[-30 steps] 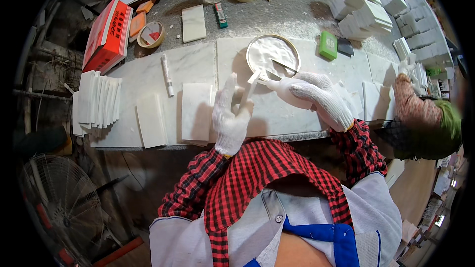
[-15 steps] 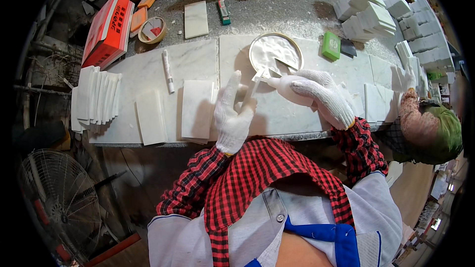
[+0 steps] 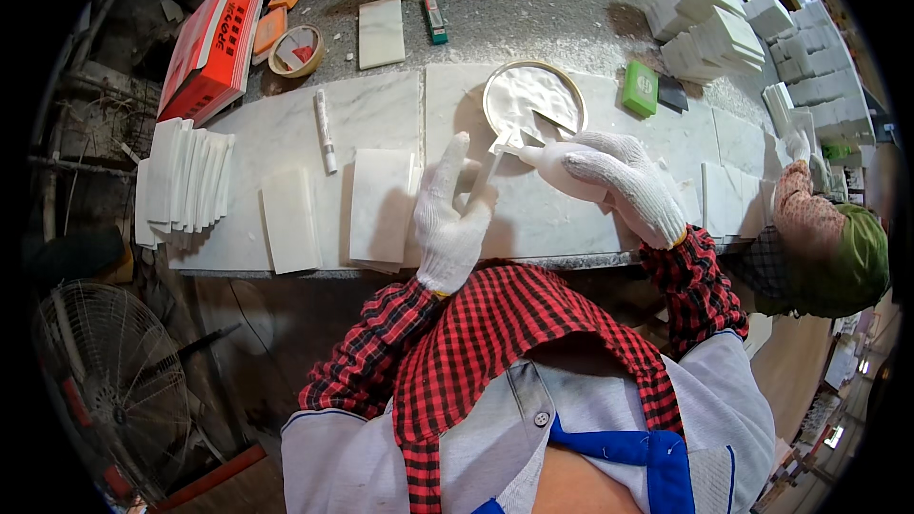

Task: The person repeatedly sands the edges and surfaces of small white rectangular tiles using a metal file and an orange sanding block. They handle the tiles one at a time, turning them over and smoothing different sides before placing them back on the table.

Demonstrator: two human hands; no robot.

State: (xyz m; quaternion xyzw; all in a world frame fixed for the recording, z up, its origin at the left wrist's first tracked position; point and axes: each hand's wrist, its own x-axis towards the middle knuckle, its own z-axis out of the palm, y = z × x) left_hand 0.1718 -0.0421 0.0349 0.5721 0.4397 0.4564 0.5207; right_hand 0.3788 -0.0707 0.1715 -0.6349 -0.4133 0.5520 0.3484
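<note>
White-gloved left hand (image 3: 447,228): grip narrow, holding a narrow, flat white strip (image 3: 486,176) on its thumb side, tilted, far end directed away from the body. Right hand (image 3: 630,186), gloved alike: grip wrapped around a translucent white squeeze bottle (image 3: 562,171). The bottle is tilted, nozzle directed left, at the far end of the strip; contact between nozzle and strip cannot be determined.

Immediately beyond both items is a round, shallow, pale-rimmed dish (image 3: 535,64) containing white material (image 3: 528,93) and a thin, dark, pointed piece (image 3: 555,126). The dish rests on pale, grey-veined marble slabs (image 3: 562,227), which cover the near part of a grey, speckled desk (image 3: 586,24).

Left of the left hand: two rectangular off-white tiles (image 3: 381,200), a slim white marker (image 3: 326,131) and, farther left, a leaning row of white tiles (image 3: 190,176). Far left: a red-and-white carton (image 3: 211,52). Right of the dish: a small, bright green box (image 3: 640,88). Far right: stacked white blocks (image 3: 714,33). At the right edge, a co-worker's gloved hand (image 3: 797,145) is near upright white pieces.
</note>
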